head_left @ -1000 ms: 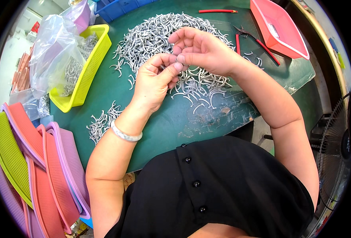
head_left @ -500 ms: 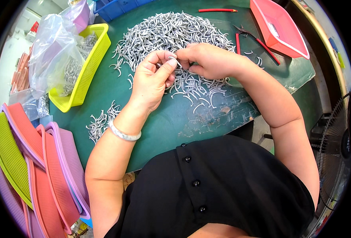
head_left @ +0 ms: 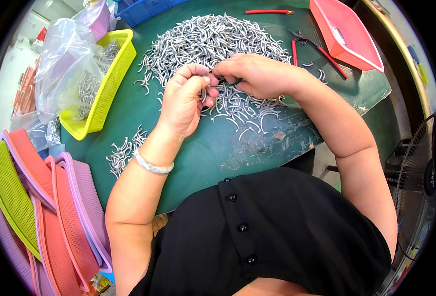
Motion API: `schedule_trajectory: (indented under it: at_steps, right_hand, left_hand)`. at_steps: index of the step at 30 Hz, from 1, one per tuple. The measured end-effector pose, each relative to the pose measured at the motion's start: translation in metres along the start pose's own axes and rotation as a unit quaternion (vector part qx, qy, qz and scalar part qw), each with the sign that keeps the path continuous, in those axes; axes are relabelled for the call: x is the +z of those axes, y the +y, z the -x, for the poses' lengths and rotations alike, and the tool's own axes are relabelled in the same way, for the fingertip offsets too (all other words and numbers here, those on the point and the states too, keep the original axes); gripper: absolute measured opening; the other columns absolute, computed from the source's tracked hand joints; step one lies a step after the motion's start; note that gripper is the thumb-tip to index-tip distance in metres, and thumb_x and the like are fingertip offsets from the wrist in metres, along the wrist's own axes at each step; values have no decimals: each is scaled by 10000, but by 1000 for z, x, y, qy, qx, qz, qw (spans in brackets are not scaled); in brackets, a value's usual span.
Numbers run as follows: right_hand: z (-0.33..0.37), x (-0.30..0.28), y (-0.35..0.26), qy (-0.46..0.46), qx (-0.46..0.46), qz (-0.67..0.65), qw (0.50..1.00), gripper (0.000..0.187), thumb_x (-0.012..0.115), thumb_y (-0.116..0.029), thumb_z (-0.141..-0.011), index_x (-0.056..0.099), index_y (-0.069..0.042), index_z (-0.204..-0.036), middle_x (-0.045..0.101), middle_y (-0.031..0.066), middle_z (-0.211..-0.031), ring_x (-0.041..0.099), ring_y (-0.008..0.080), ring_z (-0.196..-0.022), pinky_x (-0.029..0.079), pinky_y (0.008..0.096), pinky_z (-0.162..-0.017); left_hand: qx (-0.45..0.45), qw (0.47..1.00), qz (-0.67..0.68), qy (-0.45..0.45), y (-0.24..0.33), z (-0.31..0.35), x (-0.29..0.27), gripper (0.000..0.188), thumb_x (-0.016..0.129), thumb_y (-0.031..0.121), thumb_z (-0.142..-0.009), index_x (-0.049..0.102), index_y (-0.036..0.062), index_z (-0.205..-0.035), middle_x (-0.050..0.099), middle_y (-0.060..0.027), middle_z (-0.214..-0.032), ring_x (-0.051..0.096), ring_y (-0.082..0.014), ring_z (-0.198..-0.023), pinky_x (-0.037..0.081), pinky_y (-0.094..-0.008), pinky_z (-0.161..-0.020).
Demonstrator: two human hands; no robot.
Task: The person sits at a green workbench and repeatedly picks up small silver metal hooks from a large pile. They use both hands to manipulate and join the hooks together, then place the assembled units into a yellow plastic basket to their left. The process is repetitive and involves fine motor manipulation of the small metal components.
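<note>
A large heap of small curved grey metal pieces (head_left: 218,39) lies at the far middle of the green table. At its near edge my two hands almost meet. My left hand (head_left: 186,96), with a pale bangle (head_left: 152,165) on the wrist, has its fingers curled in and the thumb near the index fingertip; what it holds, if anything, is hard to make out. Palm down, my right hand (head_left: 257,75) has bent fingers close to the left fingertips, and their grip is hidden. Loose curved pieces (head_left: 240,111) lie below my hands, and a smaller pile (head_left: 126,152) sits beside my left forearm.
A yellow-green basket (head_left: 107,81) with a plastic bag stands at left, above stacked coloured baskets (head_left: 75,217). Red-handled pliers (head_left: 321,52), a red handle-like rod (head_left: 270,11) and a pink basket (head_left: 348,37) are far right. A blue crate (head_left: 146,12) stands behind; a fan (head_left: 420,167) is right.
The curved metal piece that showed between my fingertips is no longer visible there. My left thumb and index finger have shifted slightly left and down, apart from the right fingertips.
</note>
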State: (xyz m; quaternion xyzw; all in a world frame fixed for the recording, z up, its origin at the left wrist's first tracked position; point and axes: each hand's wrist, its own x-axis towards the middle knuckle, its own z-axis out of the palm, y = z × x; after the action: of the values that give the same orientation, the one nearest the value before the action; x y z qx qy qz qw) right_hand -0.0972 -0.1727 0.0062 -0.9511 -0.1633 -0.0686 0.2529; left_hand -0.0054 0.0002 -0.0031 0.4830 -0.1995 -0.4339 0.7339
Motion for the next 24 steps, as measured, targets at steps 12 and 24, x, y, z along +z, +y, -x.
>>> schedule_trajectory:
  at_steps: [12,24]
  right_hand:
    - [-3,-7,-1,55,69,-154,984,415,499,67,-742,443,-37,-1140,528,27,-744,533,112,-719,423,242,-642]
    - [-10,0,-11,156,54,-489,857,468,554,62,-758,417,-24,-1197,507,17,-888,498,67,-840,422,202,-757]
  left_hand:
    - [-12,998,-66,14,-2,1,4,58,537,57,-824,551,42,-878,549,-20,-709,514,-91,-580,388,-203,-477]
    - [-63,995,-71,-18,0,5,12,76,585,99,-821,578,33,-857,547,-9,-684,503,-82,-553,371,-187,-456]
